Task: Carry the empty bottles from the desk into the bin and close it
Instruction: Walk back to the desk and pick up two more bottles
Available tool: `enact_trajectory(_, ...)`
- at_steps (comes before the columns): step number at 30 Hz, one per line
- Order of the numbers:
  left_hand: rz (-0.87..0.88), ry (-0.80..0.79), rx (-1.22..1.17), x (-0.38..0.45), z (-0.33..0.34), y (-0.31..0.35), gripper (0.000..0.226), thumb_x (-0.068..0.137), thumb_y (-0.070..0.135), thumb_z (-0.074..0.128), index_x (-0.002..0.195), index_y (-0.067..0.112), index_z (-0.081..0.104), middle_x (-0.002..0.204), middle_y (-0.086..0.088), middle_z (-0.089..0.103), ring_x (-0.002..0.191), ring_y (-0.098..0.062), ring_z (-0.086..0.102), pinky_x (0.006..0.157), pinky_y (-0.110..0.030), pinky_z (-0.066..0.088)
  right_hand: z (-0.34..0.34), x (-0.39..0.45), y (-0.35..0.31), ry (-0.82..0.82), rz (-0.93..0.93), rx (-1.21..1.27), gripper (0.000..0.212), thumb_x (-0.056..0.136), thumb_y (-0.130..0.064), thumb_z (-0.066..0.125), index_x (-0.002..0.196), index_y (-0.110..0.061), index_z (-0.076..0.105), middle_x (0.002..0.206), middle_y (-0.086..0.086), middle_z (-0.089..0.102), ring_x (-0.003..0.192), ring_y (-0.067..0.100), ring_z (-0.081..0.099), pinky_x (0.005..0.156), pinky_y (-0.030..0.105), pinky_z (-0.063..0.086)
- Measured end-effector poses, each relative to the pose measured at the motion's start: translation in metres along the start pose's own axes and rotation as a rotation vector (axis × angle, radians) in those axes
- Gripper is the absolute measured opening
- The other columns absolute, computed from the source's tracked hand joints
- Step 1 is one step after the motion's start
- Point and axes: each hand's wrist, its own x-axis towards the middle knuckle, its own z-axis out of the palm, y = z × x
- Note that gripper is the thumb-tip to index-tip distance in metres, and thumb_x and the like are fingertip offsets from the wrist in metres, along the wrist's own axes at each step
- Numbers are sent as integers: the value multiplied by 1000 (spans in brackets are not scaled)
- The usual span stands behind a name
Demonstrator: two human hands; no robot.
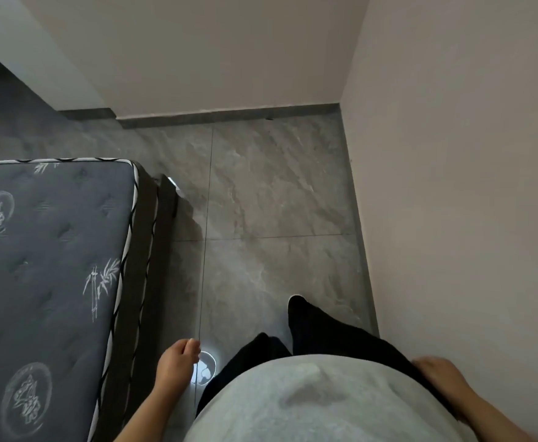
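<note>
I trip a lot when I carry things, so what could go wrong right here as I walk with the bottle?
The left hand pinches a clear bottle loosely from above, so it could slip onto the tiled floor. The bed frame corner juts into the narrow gap beside the wall; a foot might catch it. No bin shows yet.

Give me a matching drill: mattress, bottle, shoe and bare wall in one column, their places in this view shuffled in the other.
1 mattress
2 bottle
3 shoe
4 wall

A in the left hand
B along the right side
C on the tile floor, toe forward
D at the left, on a dark frame

Pairs: 1-D, 2-A, 3-C, 4-B
</note>
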Motion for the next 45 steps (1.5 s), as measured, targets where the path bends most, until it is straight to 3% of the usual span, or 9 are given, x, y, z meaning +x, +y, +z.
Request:
enact_trajectory(6, -175, 20, -84, 18, -3, 43, 22, 90, 11, 52, 81, 1, 69, 74, -11, 63, 64, -19, 54, 58, -30, 37, -69, 52, -129, 30, -51, 221, 19, 95, -6, 43, 90, 0, 61, 81, 18, 61, 72, 28, 57, 58, 26, 40)
enact_trajectory(14, -257, -3, -118, 97, -29, 113, 25, 90, 10, 52, 92, -5, 72, 96, -20, 68, 77, -20, 55, 71, -26, 38, -101, 115, -271, -29, -113, 182, 20, 94, -7, 45, 82, -2, 60, 80, 17, 60, 75, 28, 56, 58, 27, 40)
enact_trajectory(20, -218, 38, -208, 186, -63, 204, 25, 92, 8, 51, 81, -6, 68, 78, -19, 65, 65, -25, 56, 61, -28, 45, -118, 144, -337, -21, -65, 49, 35, 90, -2, 49, 55, -6, 55, 56, 13, 54, 53, 20, 45, 51, 25, 29)
enact_trajectory(24, -129, 43, -144, 239, -89, 276, 30, 93, 14, 48, 67, 7, 61, 63, -8, 59, 60, -19, 53, 58, -28, 36, -136, 168, -370, -16, -61, -169, 31, 93, -13, 46, 71, -1, 66, 92, 22, 69, 83, 21, 61, 63, 30, 38)
enact_trajectory(27, -94, 56, -187, 279, -102, 325, 26, 93, 16, 48, 80, 2, 66, 71, -10, 62, 61, -15, 54, 59, -28, 38, -152, 191, -417, -22, -71, -270, 36, 97, -27, 42, 104, -8, 71, 120, 13, 66, 108, 19, 60, 88, 25, 44)
enact_trajectory(29, -93, 71, -201, 303, -104, 350, 24, 93, 15, 48, 85, 2, 66, 77, -12, 64, 66, -18, 55, 62, -28, 39, -166, 213, -453, -29, -85, -326, 36, 98, -28, 40, 107, -12, 71, 128, 9, 62, 115, 19, 57, 94, 23, 42)
enact_trajectory(34, -217, 97, -270, 338, -101, 389, 26, 95, 17, 46, 89, 1, 66, 78, -12, 63, 67, -17, 55, 58, -26, 39, -212, 263, -580, -73, -108, -255, 31, 95, -18, 47, 68, -8, 60, 90, 19, 68, 81, 28, 61, 66, 28, 39)
enact_trajectory(39, -419, 129, -451, 345, -101, 409, 23, 93, 12, 50, 87, -2, 68, 85, -21, 67, 72, -27, 58, 73, -35, 44, -237, 277, -729, -67, -220, -78, 23, 97, -8, 43, 83, 3, 58, 67, 12, 56, 57, 22, 51, 45, 22, 44)
enact_trajectory(45, -640, 218, -561, 372, -117, 414, 24, 90, 0, 51, 84, -15, 69, 96, -31, 67, 77, -27, 56, 58, -15, 45, -207, 285, -867, -152, -363, -254, 16, 98, -3, 37, 95, 5, 51, 75, 15, 51, 57, 23, 44, 30, 9, 38)
